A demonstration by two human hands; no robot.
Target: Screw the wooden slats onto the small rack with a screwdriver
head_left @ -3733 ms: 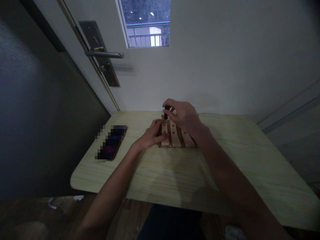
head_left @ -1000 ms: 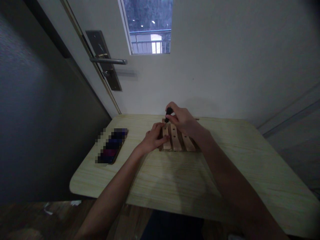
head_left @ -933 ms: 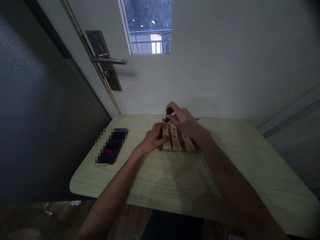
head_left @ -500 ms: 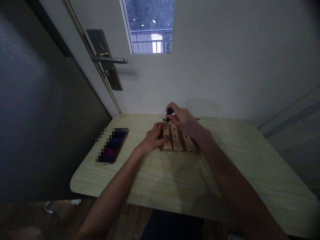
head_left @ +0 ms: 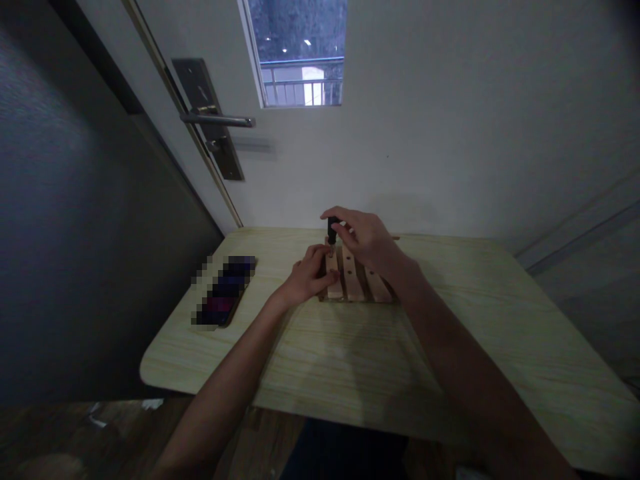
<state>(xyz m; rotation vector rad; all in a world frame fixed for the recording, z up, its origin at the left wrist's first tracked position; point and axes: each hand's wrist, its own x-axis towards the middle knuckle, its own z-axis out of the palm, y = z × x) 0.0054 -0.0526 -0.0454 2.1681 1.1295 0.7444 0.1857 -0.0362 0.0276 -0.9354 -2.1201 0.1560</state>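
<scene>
A small wooden slatted rack point(head_left: 356, 283) lies near the far edge of a pale wood-grain table point(head_left: 380, 360). My right hand point(head_left: 363, 239) is closed round the black handle of a short screwdriver point(head_left: 332, 230), which stands upright with its tip on the far end of the leftmost slat. My left hand point(head_left: 305, 277) lies on the rack's left side, its fingers curled over that slat and pressing it down. Small round holes show in the middle slat.
A phone point(head_left: 224, 299) lies on the table to the left of the rack. Behind the table stands a white wall with a small window point(head_left: 299, 53). A door with a metal lever handle point(head_left: 217, 121) is at the left. Dark floor shows below the table's near edge.
My right hand's fingers have shifted round the screwdriver handle, the index finger now reaching over its top to the left. My left hand and the rack stay put.
</scene>
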